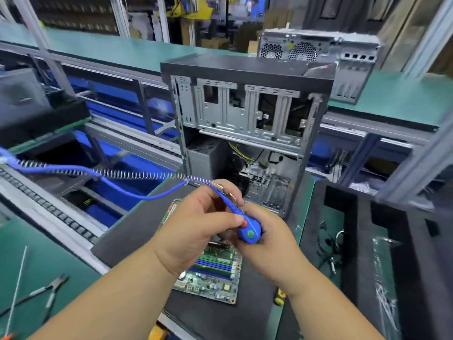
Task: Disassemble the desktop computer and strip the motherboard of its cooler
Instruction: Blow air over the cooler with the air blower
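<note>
the motherboard (210,273) lies flat on the dark mat (127,241), near, under both hands. the right hand (267,241) grips a blue electric screwdriver (248,231); the left hand (196,229) pinches its top, thumb by the orange button. just beyond stands the open computer case (245,123).

Green workbench (103,49), alu frame posts (36,40), blue bins (117,185) below.

Bright, even overhead light; wide-angle bending and blur toward the edges.
</note>
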